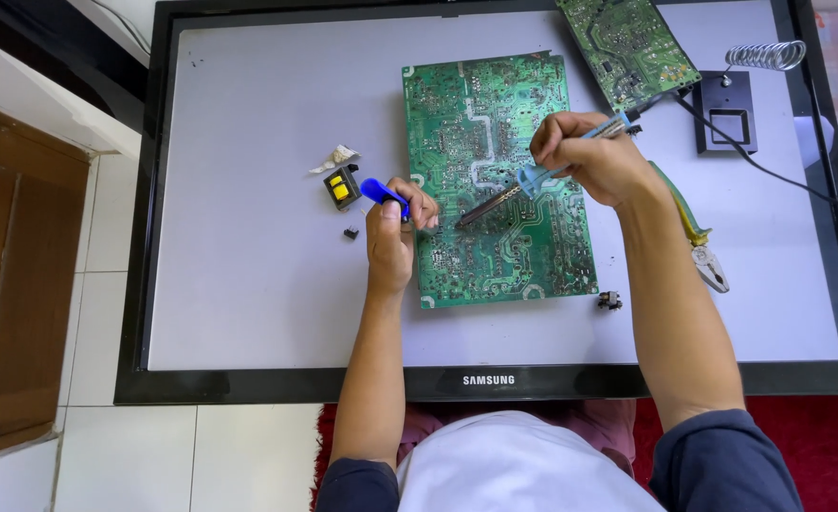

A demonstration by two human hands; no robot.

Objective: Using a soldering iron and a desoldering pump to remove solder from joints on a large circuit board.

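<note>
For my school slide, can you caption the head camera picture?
Right hand holds a soldering iron to a green circuit board; left hand grips a blue tool.

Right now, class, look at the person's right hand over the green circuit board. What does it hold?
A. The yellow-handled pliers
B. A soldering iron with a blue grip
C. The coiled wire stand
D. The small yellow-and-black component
B: the right hand grips a soldering iron whose tip rests on the large green circuit board, while the pliers lie untouched on the grey surface.
</note>
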